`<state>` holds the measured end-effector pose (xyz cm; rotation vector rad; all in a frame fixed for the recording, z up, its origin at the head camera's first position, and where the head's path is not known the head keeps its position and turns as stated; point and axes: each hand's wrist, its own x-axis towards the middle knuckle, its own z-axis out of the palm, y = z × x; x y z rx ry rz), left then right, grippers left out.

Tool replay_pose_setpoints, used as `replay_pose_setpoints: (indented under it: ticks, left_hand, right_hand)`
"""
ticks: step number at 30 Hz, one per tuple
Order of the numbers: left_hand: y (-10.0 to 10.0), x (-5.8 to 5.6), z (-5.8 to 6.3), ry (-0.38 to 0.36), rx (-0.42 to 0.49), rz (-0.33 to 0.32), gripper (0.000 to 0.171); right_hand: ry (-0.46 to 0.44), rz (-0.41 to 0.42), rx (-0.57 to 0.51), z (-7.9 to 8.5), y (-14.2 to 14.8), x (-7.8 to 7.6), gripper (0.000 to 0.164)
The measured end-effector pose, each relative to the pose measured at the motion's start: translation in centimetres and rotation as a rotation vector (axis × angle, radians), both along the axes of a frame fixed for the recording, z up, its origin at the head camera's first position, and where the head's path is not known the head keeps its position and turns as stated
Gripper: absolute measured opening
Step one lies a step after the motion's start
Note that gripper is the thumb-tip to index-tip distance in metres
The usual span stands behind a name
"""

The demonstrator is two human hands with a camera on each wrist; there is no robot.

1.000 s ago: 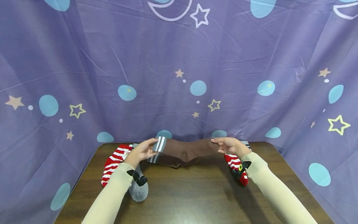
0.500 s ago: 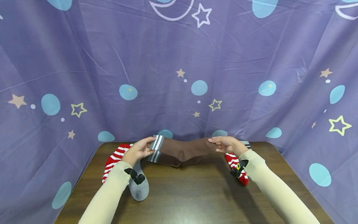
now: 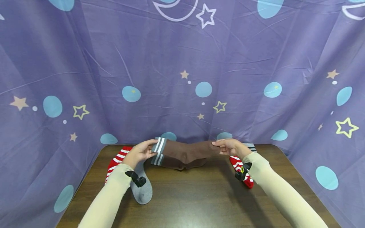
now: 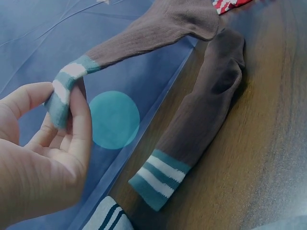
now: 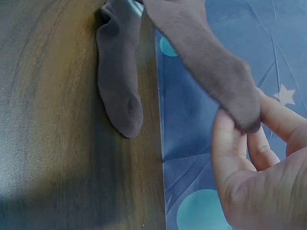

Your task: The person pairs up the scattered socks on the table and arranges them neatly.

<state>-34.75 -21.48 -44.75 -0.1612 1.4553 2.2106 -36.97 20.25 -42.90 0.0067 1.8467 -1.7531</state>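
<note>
A brown sock (image 3: 188,150) with a grey-green cuff and white stripes is stretched sideways in the air between both hands. My left hand (image 3: 140,154) pinches its striped cuff between thumb and fingers; the left wrist view shows the cuff (image 4: 60,96) bent in that grip. At the other end, my right hand (image 3: 232,147) pinches the toe, and in the right wrist view the toe (image 5: 244,110) sits between thumb and fingers. Below it a matching brown sock (image 4: 199,105) lies flat on the table, partly covered by the held one in the head view.
On the left of the wooden table (image 3: 194,196) lie a red-and-white striped sock (image 3: 116,161) and a grey sock (image 3: 142,190), partly behind my left arm. Another red-and-white sock (image 3: 236,163) lies under my right wrist, near a grey striped cuff (image 3: 251,147). A purple curtain (image 3: 171,79) hangs behind.
Both hands have shifted slightly left with the brown sock still held between them. The sock on the table has stayed where it was.
</note>
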Motion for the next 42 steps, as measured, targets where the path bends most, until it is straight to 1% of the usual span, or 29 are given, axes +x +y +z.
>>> replay_pose_setpoints:
  ticks: [7,14,18,21,24,25,27,28,30,31,32,34,35,36,38,40,41,42]
  left_hand:
    - [-0.4,-0.1,0.0,-0.027,0.036,0.011,0.029]
    - [-0.8,0.2,0.0,-0.040,-0.028,-0.005,0.024]
    - [-0.9,0.5,0.1,-0.039,-0.043,0.000,0.023]
    - [-1.1,0.5,-0.2,-0.020,-0.066,-0.006,0.016]
    - [-1.6,0.0,-1.1,0.003,-0.107,-0.003,0.005]
    - [-1.9,-0.3,-1.7,0.017,-0.112,-0.016,0.010]
    - [-2.5,-0.9,-2.7,0.037,-0.125,-0.028,0.026]
    - [-3.1,-1.7,-3.7,0.054,-0.095,-0.058,0.031]
    - [-3.6,-2.1,-4.4,0.075,-0.081,-0.079,0.041]
    - [-3.8,-2.2,-4.6,0.084,-0.070,-0.090,0.042]
    - [-3.7,-2.1,-4.5,0.081,-0.071,-0.078,0.040]
    - [-3.3,-1.7,-3.9,0.062,-0.074,-0.043,0.030]
    - [-2.9,-1.0,-3.1,0.045,-0.104,-0.003,0.027]
    - [-2.7,-0.7,-2.9,0.028,-0.109,0.020,0.023]
    - [-2.6,-0.5,-2.7,0.005,-0.106,0.048,0.021]
    - [-2.8,-0.6,-3.0,-0.002,-0.093,0.046,0.027]
    - [-3.4,-1.3,-3.9,0.011,-0.053,0.018,0.029]
    - [-3.6,-1.3,-4.1,0.016,-0.044,0.008,0.035]
  right_hand:
    - [0.014,-0.012,-0.030,-0.5,-0.3,0.2,0.030]
    - [0.033,0.001,-0.047,-1.1,-0.2,0.2,0.027]
    - [0.047,0.009,-0.041,-1.4,-0.3,0.1,0.025]
    - [0.044,0.001,-0.041,-1.5,-0.4,0.0,0.023]
    - [0.038,-0.007,-0.039,-1.6,-0.5,0.0,0.022]
    - [0.037,-0.006,-0.036,-1.6,-0.5,0.0,0.021]
    - [0.032,-0.012,-0.026,-1.7,-0.5,0.0,0.020]
    - [0.032,-0.013,-0.021,-1.7,-0.5,0.0,0.020]
    - [0.031,-0.014,-0.014,-1.8,-0.5,0.0,0.018]
    - [0.027,-0.018,-0.011,-1.8,-0.5,0.0,0.018]
    - [0.025,-0.018,-0.010,-1.8,-0.5,0.0,0.018]
    - [0.021,-0.015,-0.014,-1.8,-0.5,0.1,0.018]
    - [0.018,-0.014,-0.017,-1.8,-0.6,0.1,0.019]
    - [0.015,-0.014,-0.022,-1.8,-0.6,0.1,0.020]
    - [0.013,-0.012,-0.034,-1.9,-0.6,0.1,0.022]
    - [0.012,-0.012,-0.047,-2.0,-0.6,0.1,0.025]
    - [0.012,-0.012,-0.055,-2.0,-0.7,0.1,0.026]
    - [0.014,-0.011,-0.060,-2.0,-0.7,0.1,0.026]
